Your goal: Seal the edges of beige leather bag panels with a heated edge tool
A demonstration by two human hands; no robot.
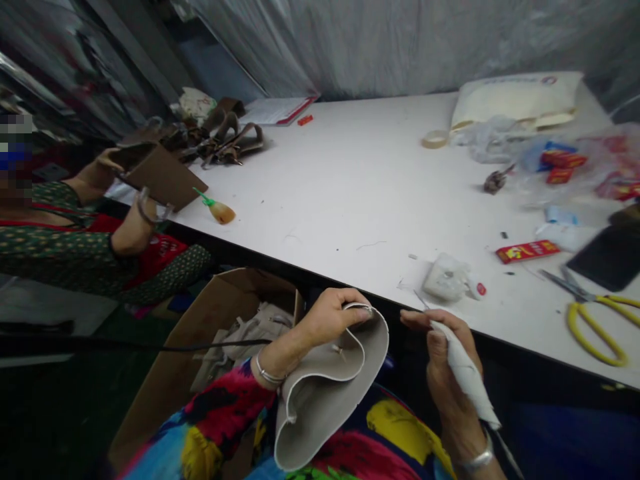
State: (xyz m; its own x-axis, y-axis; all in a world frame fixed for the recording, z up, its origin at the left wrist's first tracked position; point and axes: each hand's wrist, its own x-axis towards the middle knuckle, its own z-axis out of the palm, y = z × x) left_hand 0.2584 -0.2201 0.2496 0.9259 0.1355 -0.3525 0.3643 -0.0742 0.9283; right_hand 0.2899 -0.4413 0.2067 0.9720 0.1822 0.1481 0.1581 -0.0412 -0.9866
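My left hand is closed on the upper edge of a light grey bag body, which hangs over my lap with its mouth showing and its wall folded inward. A small tuft shows on its inner wall. To the right, my right hand is wrapped round a thin-tipped tool with a white wrapped handle. A cord seems to trail from its lower end, and its fine metal tip points toward the table edge. Tool and bag are apart. Part of the tool's handle is hidden by my fingers.
Yellow-handled scissors, a dark phone, a white block-like item and a red packet lie on the white table. A cardboard box with grey pieces stands left. A co-worker handles a brown panel near a glue bottle.
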